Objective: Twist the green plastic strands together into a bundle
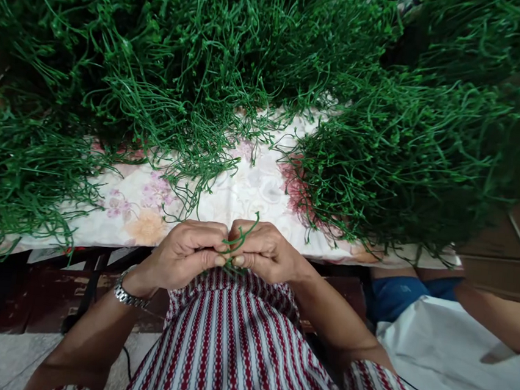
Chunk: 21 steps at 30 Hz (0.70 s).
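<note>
My left hand (pixel 191 251) and my right hand (pixel 265 252) meet at the near edge of the table, thumbs nearly touching. Both are closed, pinching a thin green stem (pixel 240 239) between thumbs and bent fingers. One forked end of it sticks up above the knuckles, and more green strands show just under the thumbs. The fingertips hide the rest. On the flowered tablecloth (pixel 254 188) ahead of my hands lie heaps of similar thin, branching green stems. A big heap (pixel 200 48) spreads across the back, and another heap (pixel 405 160) sits to the right.
A smaller heap of green stems (pixel 17 178) covers the left end of the table. Brown cardboard (pixel 495 239) stands at the right. Beside me on the right sits another person, with blue shorts (pixel 397 294) and white cloth (pixel 460 355) showing.
</note>
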Each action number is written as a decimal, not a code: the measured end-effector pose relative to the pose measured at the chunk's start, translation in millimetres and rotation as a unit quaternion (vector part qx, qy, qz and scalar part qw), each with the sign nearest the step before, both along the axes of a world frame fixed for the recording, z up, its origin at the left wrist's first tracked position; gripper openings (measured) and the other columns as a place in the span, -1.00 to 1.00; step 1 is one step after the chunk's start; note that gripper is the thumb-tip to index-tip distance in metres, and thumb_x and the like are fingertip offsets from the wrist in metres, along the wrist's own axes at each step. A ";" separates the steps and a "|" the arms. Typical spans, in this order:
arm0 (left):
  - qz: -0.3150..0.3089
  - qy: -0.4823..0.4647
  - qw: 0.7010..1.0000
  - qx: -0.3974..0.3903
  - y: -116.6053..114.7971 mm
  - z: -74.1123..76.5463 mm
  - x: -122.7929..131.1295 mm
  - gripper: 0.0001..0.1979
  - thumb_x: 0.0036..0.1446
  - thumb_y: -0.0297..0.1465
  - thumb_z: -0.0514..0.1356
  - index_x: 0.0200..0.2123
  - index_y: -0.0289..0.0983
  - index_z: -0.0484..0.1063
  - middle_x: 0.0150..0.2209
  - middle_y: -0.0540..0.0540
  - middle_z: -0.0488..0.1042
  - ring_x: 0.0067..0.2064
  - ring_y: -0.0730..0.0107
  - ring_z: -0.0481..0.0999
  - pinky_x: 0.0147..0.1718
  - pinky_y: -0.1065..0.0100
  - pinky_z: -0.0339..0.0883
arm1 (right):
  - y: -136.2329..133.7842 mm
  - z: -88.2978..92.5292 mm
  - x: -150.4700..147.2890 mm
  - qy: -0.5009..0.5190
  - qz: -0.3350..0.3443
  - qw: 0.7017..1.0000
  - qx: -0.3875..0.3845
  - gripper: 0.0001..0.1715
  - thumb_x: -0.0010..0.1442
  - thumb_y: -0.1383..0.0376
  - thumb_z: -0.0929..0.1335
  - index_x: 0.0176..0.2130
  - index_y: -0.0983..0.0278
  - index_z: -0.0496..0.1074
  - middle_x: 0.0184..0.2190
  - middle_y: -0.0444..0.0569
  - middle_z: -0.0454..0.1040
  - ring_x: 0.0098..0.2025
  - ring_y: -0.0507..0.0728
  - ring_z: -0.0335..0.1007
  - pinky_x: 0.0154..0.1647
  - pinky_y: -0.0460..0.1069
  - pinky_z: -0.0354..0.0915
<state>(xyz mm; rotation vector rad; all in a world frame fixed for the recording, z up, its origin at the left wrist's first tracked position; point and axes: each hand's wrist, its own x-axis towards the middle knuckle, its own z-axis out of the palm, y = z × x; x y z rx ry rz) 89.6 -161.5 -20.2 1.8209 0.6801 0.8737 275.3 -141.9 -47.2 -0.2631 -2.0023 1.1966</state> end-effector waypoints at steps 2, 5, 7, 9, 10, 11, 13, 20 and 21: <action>-0.008 -0.008 0.999 -0.031 -0.3 -1.2 -1.1 -0.76 0.13 -0.41 0.13 -0.57 -0.27 0.22 -0.60 0.04 0.16 -0.55 0.52 0.20 -0.56 0.44 0.09 | -0.5 0.0 -1.8 0.016 0.024 0.999 -0.024 -0.70 0.26 0.25 0.24 -0.40 0.37 0.41 -0.54 -0.04 0.39 -0.39 0.00 0.28 -0.30 -0.11 0.27; -0.032 0.011 0.998 -0.058 1.1 -1.0 -4.6 -0.70 0.15 -0.30 0.11 -0.60 -0.28 0.25 -0.61 0.01 0.19 -0.54 0.48 0.23 -0.55 0.41 0.13 | 0.1 2.7 -2.2 0.019 0.044 0.998 -0.038 -0.76 0.24 0.30 0.25 -0.39 0.36 0.42 -0.54 -0.05 0.37 -0.38 -0.01 0.29 -0.30 -0.12 0.28; -0.053 0.034 0.996 -0.056 3.0 -0.1 -7.5 -0.68 0.15 -0.28 0.10 -0.60 -0.28 0.26 -0.61 0.00 0.20 -0.54 0.47 0.23 -0.54 0.40 0.14 | 1.7 5.4 -1.8 -0.010 0.055 0.998 -0.024 -0.74 0.24 0.31 0.24 -0.41 0.35 0.42 -0.55 -0.06 0.37 -0.38 -0.01 0.28 -0.28 -0.11 0.28; -0.073 0.059 0.994 -0.055 5.0 1.3 -9.8 -0.68 0.16 -0.31 0.09 -0.61 -0.28 0.28 -0.61 0.00 0.20 -0.53 0.47 0.24 -0.52 0.41 0.15 | 4.0 8.0 -1.3 -0.053 0.071 0.996 0.005 -0.69 0.26 0.29 0.21 -0.44 0.33 0.41 -0.56 -0.06 0.36 -0.39 0.00 0.26 -0.26 -0.10 0.27; -0.080 0.066 0.993 -0.057 5.8 2.3 -10.6 -0.69 0.16 -0.33 0.09 -0.61 -0.28 0.28 -0.62 0.00 0.20 -0.53 0.47 0.25 -0.52 0.41 0.15 | 5.2 9.1 -1.0 -0.071 0.080 0.994 0.019 -0.67 0.27 0.29 0.19 -0.44 0.33 0.40 -0.56 -0.06 0.35 -0.39 0.00 0.25 -0.26 -0.09 0.26; -0.085 0.069 0.992 -0.061 6.3 3.6 -11.2 -0.69 0.16 -0.34 0.09 -0.61 -0.28 0.29 -0.62 0.00 0.20 -0.53 0.47 0.25 -0.52 0.41 0.15 | 6.4 10.2 -0.6 -0.082 0.087 0.992 0.029 -0.66 0.27 0.28 0.18 -0.45 0.33 0.40 -0.56 -0.06 0.35 -0.40 0.01 0.24 -0.26 -0.08 0.26; -0.096 0.052 0.990 -0.085 6.6 7.1 -12.4 -0.69 0.15 -0.32 0.10 -0.61 -0.28 0.31 -0.63 -0.01 0.24 -0.54 0.47 0.26 -0.54 0.40 0.16 | 8.5 11.6 1.2 -0.091 0.108 0.989 0.037 -0.66 0.27 0.29 0.17 -0.44 0.33 0.39 -0.55 -0.06 0.33 -0.40 0.01 0.22 -0.28 -0.08 0.24; -0.023 0.046 0.992 -0.116 2.7 4.5 -17.2 -0.74 0.14 -0.36 0.12 -0.59 -0.30 0.31 -0.59 0.00 0.26 -0.54 0.51 0.23 -0.55 0.43 0.14 | 10.9 11.6 13.4 -0.086 0.042 0.994 -0.051 -0.75 0.27 0.32 0.20 -0.38 0.35 0.36 -0.44 -0.04 0.34 -0.34 -0.01 0.26 -0.28 -0.09 0.23; 0.010 0.059 0.993 -0.105 2.3 1.3 -15.9 -0.76 0.13 -0.38 0.13 -0.56 -0.30 0.32 -0.57 0.00 0.27 -0.52 0.52 0.24 -0.53 0.44 0.15 | 9.6 11.2 12.7 -0.077 -0.004 0.994 -0.080 -0.76 0.28 0.30 0.20 -0.35 0.36 0.35 -0.40 -0.03 0.35 -0.33 -0.01 0.28 -0.28 -0.09 0.24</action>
